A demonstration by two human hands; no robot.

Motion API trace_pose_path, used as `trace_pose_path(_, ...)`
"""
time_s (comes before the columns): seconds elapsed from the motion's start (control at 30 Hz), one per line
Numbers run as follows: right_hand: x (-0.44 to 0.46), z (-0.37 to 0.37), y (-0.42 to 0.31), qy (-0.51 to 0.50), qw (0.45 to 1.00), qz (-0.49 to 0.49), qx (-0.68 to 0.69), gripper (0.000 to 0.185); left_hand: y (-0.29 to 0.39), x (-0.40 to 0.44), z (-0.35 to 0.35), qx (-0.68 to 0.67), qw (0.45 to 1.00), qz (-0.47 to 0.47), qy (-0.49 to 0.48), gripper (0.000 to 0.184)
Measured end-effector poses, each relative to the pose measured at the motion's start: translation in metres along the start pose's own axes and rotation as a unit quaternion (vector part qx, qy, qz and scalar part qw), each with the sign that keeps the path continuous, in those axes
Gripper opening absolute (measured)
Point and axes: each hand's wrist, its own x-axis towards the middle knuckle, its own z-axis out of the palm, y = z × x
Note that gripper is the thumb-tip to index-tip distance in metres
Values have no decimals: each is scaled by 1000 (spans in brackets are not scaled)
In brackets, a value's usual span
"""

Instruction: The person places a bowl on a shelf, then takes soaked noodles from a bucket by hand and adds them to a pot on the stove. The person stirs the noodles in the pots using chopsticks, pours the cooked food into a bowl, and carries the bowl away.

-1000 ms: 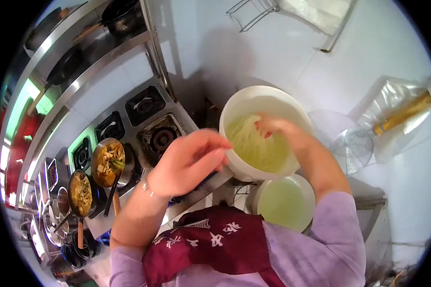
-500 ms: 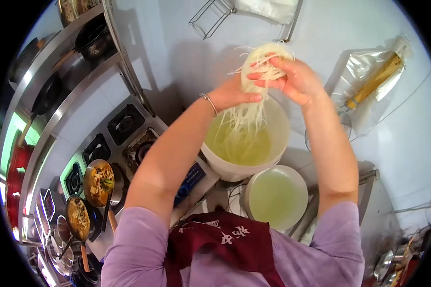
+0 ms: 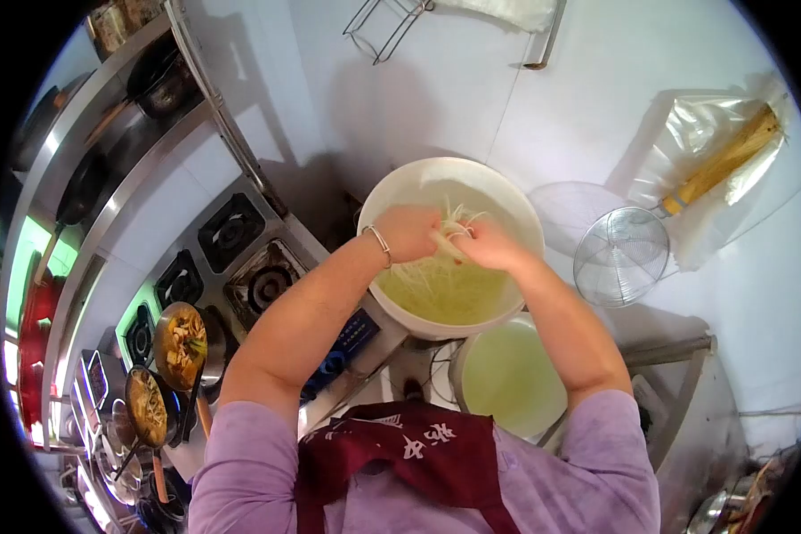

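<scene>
A bundle of thin white noodles (image 3: 455, 238) is between my two hands, inside the mouth of a large white bucket (image 3: 523, 214). My left hand (image 3: 407, 233), wearing a bracelet at the wrist, is closed on the bundle from the left and is somewhat blurred. From the right, the curled fingers of my right hand (image 3: 489, 246) grip the same noodles. Loose strands stick up above the hands and trail below into the yellow-green liquid (image 3: 454, 298) in the bucket.
A second white tub (image 3: 513, 378) of pale green liquid stands close in front. At left are gas burners (image 3: 231, 228), two pans of food (image 3: 185, 347) and a metal shelf (image 3: 107, 209). A wire strainer (image 3: 621, 256) hangs on the right wall beside a plastic bag (image 3: 685, 151).
Both hands have come down from above the bucket into its mouth with the noodles. The bundle hung long before; now it is bunched between the hands. The strainer has come into fuller view.
</scene>
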Motion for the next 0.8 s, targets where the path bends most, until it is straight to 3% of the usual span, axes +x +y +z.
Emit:
trace_pose_path(0.03, -6, -5, -9, -72, 994, 55, 58, 31, 8, -7, -15, 75, 995, 5, 64, 17)
trace_pose_path(0.07, -9, -7, -13, -144, 977, 109, 115, 32, 7, -7, -18, 75, 995, 2, 63, 17)
trace_pose_path(0.1, -11, -3, -9, -146, 977, 108, 115, 32, 4, -4, -23, 47, 995, 37, 79, 19)
trace_pose_path(0.17, -13, 7, 3, -241, 899, -1, 367, 38, 0, 0, -22, 18, 993, 72, 96, 21)
trace_pose_path(0.2, -9, 10, 10, -242, 898, -1, 367, 38, -1, 1, -18, -93, 987, 84, 102, 19)
trace_pose_path(0.23, -4, 13, 16, -228, 833, -38, 503, 41, -3, 2, -14, -203, 969, 95, 106, 17)
trace_pose_path(0.27, 0, 14, 22, -208, 747, -74, 627, 44, -3, 2, -9, -204, 969, 95, 106, 17)
trace_pose_path(0.37, -8, -15, -34, -170, 721, -93, 665, 42, 10, -4, 0, -256, 966, 33, -25, 23)
trace_pose_path(0.4, -3, -11, -36, -67, 752, -153, 638, 39, 15, -7, 3, -273, 960, 12, -68, 26)
trace_pose_path(0.43, -1, -11, -33, -65, 751, -153, 638, 39, 18, -9, 6, -288, 951, -8, -112, 31)
trace_pose_path(0.47, 1, -9, -29, 22, 867, -121, 482, 38, 3, -5, 31, -347, 929, -8, -126, 33)
trace_pose_path(0.5, 3, -8, -26, 108, 943, -82, 303, 37, 8, -7, 26, -347, 929, -7, -127, 33)
trace_pose_path(0.53, 5, -8, -21, 109, 943, -80, 303, 37, 19, -11, 13, -292, 949, -40, -116, 29)
trace_pose_path(0.6, 8, -9, -7, 68, 994, -73, 51, 33, 31, -16, -11, -236, 963, -72, -105, 25)
trace_pose_path(0.63, 10, -5, 6, 66, 994, -72, 51, 33, 31, -16, -24, -183, 980, -42, -74, 22)
trace_pose_path(0.67, 12, 0, 22, 44, 985, -24, 165, 35, 29, -14, -31, -128, 991, -12, -42, 19)
trace_pose_path(0.7, 10, 1, 21, 21, 960, 25, 278, 39, 27, -11, -32, -129, 991, -12, -43, 19)
trace_pose_path(0.73, 5, 3, 20, 19, 960, 27, 279, 39, 25, -8, -32, -160, 987, 6, -20, 19)
trace_pose_path(0.8, -10, 3, 15, -120, 808, 71, 573, 34, 22, -1, -30, -193, 981, 22, 0, 19)
